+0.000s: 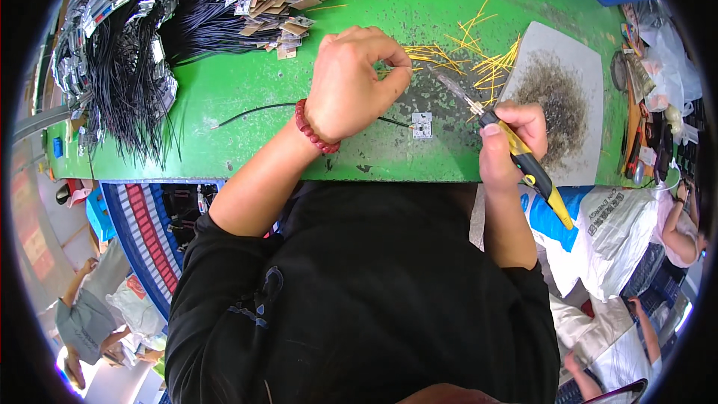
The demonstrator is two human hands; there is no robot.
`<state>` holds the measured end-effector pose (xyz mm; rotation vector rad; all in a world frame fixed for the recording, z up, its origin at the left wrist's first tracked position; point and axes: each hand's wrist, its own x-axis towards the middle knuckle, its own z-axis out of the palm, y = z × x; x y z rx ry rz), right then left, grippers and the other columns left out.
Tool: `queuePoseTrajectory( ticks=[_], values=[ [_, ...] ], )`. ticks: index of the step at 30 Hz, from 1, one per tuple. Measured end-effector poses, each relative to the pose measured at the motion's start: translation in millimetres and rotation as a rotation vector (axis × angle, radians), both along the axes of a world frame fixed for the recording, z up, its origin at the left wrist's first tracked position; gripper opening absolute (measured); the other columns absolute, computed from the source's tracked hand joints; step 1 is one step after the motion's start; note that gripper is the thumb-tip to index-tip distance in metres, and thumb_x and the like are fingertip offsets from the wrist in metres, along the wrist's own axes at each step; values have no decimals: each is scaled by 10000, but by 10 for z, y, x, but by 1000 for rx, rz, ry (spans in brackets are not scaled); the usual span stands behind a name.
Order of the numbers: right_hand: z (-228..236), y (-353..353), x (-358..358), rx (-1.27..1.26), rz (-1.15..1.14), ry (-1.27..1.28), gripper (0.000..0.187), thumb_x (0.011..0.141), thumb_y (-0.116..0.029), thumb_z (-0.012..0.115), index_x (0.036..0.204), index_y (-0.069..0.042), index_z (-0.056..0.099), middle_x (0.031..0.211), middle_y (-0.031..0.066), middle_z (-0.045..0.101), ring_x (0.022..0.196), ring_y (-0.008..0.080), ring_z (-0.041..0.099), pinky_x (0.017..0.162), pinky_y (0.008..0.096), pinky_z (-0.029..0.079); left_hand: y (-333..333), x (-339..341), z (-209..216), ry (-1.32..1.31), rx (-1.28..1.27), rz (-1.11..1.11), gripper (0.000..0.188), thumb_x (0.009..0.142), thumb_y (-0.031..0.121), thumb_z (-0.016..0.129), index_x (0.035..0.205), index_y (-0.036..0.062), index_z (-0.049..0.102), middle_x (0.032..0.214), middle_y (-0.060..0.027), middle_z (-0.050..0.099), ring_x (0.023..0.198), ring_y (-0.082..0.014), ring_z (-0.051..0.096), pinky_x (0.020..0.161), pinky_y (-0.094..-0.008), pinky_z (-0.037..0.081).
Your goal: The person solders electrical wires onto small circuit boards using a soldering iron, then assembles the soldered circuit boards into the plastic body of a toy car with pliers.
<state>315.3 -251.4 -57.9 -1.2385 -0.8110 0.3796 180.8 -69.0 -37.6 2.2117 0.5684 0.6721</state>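
Observation:
My right hand point(508, 142) grips a yellow-and-black soldering iron point(550, 193), whose tip slants up and left over the green table. Beyond the circuit board, my left hand point(357, 78) has thumb and forefinger curled into a pinch beside thin yellow wires point(428, 54). What lies between those fingertips, if anything, is too small to tell. A small square white circuit board point(422, 126) lies flat between my hands. A black cable point(258, 108) runs left from it, partly hidden under my left wrist.
A grey board point(576, 60) with dark soiling lies on the green table point(374, 161) at right. Bundles of black cables point(112, 97) with metal ends and flat boards point(280, 0) pile up at far left. Tools point(637, 135) line the right edge; other people are in the background.

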Motion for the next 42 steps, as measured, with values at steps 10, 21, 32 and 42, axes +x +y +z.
queuePoseTrajectory(
  ticks=[10,21,32,42],
  values=[
    [-15,-30,27,15,-14,-22,221,814,-93,697,919,-25,515,774,5,527,634,39,418,574,202,341,-20,19,29,-8,-20,3,37,746,112,690,729,90,665,741,-29,657,659,-220,574,700,-351,404],
    [7,-458,-125,-177,17,172,252,798,-93,726,972,-20,560,810,-7,546,692,41,469,620,202,369,-490,-392,-3,100,203,-180,120,706,65,740,772,105,648,756,-29,626,735,-232,591,740,-363,413],
    [-200,-448,-183,-127,-25,54,147,806,-84,637,864,-14,522,714,9,496,615,67,408,564,230,320,-628,-283,-263,105,444,-19,118,692,122,702,732,132,591,835,-11,554,784,-200,530,724,-364,351],
    [-266,-494,-168,-118,15,-6,195,801,-90,676,881,-12,516,742,42,531,625,83,446,569,232,354,-614,-286,-249,103,424,-36,146,681,108,734,723,134,596,810,6,566,754,-191,542,722,-357,345]
  ],
)
